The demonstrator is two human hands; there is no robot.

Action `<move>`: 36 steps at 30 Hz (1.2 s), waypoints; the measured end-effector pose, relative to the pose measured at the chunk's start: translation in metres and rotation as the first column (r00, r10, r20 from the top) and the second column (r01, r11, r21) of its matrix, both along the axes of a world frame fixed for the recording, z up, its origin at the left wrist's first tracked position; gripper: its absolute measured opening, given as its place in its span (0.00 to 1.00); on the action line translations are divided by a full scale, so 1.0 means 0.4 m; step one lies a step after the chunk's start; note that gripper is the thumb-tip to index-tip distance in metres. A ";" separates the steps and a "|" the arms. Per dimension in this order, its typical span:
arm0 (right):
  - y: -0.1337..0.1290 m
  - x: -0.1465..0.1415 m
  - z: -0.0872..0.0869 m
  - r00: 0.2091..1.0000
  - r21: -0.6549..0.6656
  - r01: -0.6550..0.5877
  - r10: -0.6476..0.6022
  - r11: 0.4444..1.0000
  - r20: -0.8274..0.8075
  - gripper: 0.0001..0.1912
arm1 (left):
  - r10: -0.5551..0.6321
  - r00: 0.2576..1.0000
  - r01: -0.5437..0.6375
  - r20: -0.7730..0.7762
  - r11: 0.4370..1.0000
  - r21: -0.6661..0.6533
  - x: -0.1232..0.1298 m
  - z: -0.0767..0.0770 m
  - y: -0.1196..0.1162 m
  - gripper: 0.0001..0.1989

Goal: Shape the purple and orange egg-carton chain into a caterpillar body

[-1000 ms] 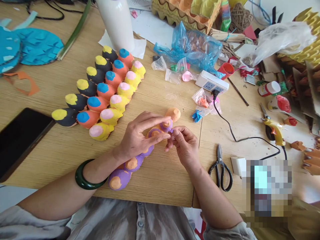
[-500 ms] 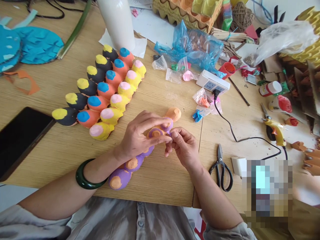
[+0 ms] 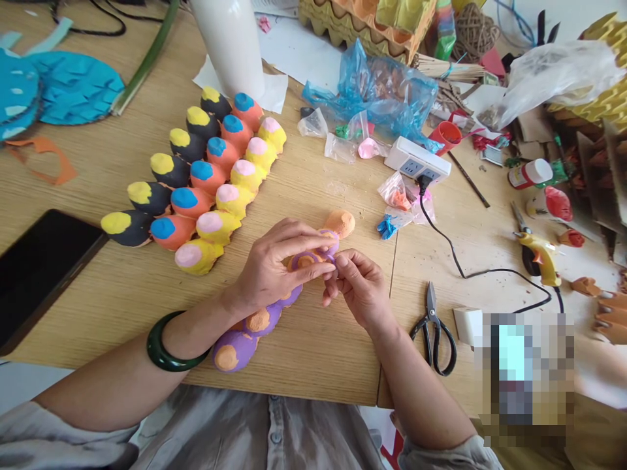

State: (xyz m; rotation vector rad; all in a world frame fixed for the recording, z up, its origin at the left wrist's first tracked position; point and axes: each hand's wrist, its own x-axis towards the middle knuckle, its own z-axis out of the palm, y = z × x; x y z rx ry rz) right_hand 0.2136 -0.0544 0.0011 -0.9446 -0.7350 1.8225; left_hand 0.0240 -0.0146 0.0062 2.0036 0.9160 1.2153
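A strip of egg-carton cups [image 3: 235, 350] lies on the table in front of me, mostly covered in purple clay with bare orange tips. Its far cup is wholly orange. My left hand [image 3: 277, 258] arches over the strip, its fingers and thumb on either side of a purple cup. A small bit of purple clay [image 3: 330, 258] shows between the hands. My right hand [image 3: 360, 284] pinches it against the cup's side, close to my left thumb. Both hands partly hide that cup.
Rows of painted egg-carton cups [image 3: 210, 176] stand at the left, near a black phone [image 3: 49, 274]. Scissors [image 3: 434, 333], a power strip [image 3: 418, 158] with a trailing cord, and a glue gun [image 3: 539, 251] lie right. A white cylinder [image 3: 230, 46] stands behind.
My hands stay almost in place over the strip. The left fingers and right fingertips shift only slightly at the purple cup.
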 end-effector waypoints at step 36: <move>0.014 0.005 -0.033 0.913 0.083 0.195 -0.212 0.977 0.350 0.14 | 0.148 0.949 0.093 0.279 0.715 -0.693 0.000 -0.033 0.015 0.30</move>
